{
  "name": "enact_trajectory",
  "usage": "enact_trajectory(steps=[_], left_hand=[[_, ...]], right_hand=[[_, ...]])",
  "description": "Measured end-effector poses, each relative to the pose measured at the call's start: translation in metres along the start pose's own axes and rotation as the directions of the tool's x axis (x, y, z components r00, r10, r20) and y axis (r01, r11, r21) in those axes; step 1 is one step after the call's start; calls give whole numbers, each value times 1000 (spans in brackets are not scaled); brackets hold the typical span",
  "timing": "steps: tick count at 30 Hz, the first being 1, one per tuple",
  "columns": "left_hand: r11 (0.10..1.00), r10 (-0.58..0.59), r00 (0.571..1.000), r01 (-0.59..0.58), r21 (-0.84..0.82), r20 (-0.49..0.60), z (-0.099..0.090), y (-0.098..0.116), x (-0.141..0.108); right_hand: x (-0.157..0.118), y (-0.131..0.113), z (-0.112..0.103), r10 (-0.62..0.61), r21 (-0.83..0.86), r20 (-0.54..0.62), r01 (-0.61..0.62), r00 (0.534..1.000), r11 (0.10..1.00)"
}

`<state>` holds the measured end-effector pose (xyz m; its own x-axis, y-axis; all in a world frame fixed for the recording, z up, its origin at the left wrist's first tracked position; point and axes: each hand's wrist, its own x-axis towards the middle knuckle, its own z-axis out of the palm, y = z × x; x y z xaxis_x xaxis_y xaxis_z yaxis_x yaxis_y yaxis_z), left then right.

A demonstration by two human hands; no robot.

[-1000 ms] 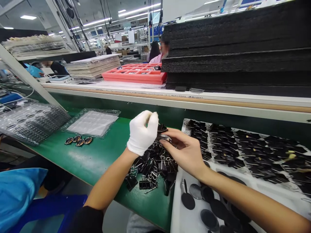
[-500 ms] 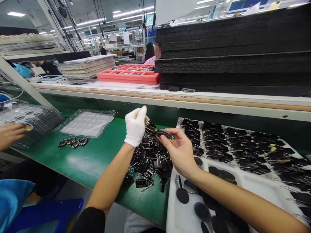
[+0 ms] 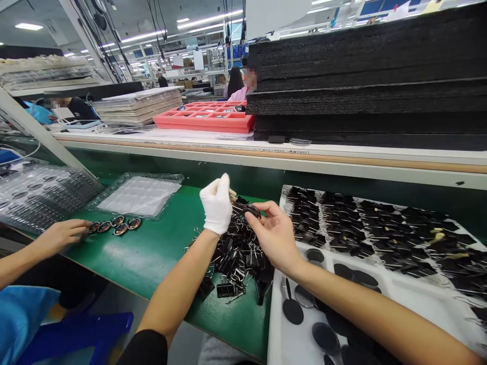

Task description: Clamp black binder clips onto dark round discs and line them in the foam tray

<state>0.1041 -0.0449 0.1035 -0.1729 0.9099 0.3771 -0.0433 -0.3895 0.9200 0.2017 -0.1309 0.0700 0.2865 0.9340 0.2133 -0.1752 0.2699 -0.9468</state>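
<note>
My left hand [image 3: 216,205], in a white glove, is closed on the wire handles of a black binder clip [image 3: 237,203]. In the bare fingers of my right hand [image 3: 278,237] is a round black disc-shaped part [image 3: 252,211], pinched at its edge. Clip and disc meet between the two hands; whether the jaws are around the disc's rim I cannot tell. Beneath them a heap of loose binder clips [image 3: 232,258] lies on the green table [image 3: 152,258].
To the right, a white tray [image 3: 418,314] holds dark round discs [image 3: 292,311]; behind it are rows of clipped parts [image 3: 373,223]. A co-worker's hand [image 3: 70,233] touches round parts [image 3: 119,229] at left, near clear plastic trays [image 3: 45,195]. A shelf edge [image 3: 266,154] runs across behind.
My right hand has brought the disc left, up to the clip in my left hand. The co-worker's hand has moved from the plastic trays to the round parts on the table.
</note>
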Motion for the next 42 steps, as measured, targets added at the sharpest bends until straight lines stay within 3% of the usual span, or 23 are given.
enact_trajectory(steps=[8,17,22,29,35,38,40,42], left_hand=[[997,27,1000,-28,-72,-11,-2,0,-2],[983,-81,997,80,-164,-1,3,-2,2],[989,-28,998,20,-147,-49,2,-1,1],[998,-3,1000,2,-56,-30,-1,-7,1],[998,-13,1000,12,-59,-21,0,-10,1],[999,-22,999,24,-45,49,-1,-8,-1],[999,-49,983,51,-10,177,-9,-3,1],[997,-74,941,61,49,329,-26,4,9]], right_hand=[[0,-4,-1,-20,-11,27,20,999,1000],[-1,-9,-1,-29,11,42,29,999,1000],[1,-3,-1,-50,8,15,50,999,999],[3,4,-4,-138,-65,23,139,990,988],[5,6,-4,-106,-91,56,110,993,990],[6,1,-6,-103,-96,64,109,993,989],[8,-6,-11,-114,-118,67,121,991,986],[11,-16,-21,-125,-161,76,136,989,977]])
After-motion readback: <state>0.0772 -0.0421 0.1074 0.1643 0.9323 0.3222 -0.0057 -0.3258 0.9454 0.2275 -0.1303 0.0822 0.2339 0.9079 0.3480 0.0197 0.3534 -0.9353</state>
